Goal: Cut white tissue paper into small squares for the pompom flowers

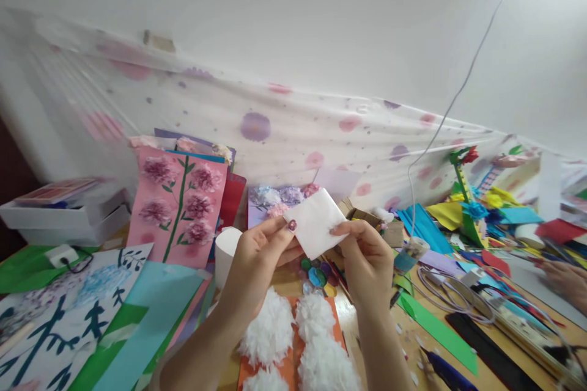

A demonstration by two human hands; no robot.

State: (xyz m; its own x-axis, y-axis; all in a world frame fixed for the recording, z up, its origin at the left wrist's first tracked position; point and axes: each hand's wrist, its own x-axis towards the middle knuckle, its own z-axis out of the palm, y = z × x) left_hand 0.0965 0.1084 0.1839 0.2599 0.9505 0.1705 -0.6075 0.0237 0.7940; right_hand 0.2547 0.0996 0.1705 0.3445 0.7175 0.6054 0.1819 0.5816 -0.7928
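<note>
Between my two hands I hold up a folded square of white tissue paper (317,223), tilted so it looks like a diamond. My left hand (262,252) pinches its left corner between thumb and fingers. At the right corner, my right hand (367,252) grips it the same way. Below lies an orange sheet (294,336) bearing several fluffy white paper pompoms (268,333), partly hidden by my left forearm. A white paper roll (226,252) stands just behind my left wrist.
Pink card with paper flowers (178,201) leans at the left, near painted sheets (55,311). Paint pots (317,274) sit behind the pompoms. On the right are a glue gun (444,369), a power strip (518,336), cables, coloured paper and another person's hand (562,281).
</note>
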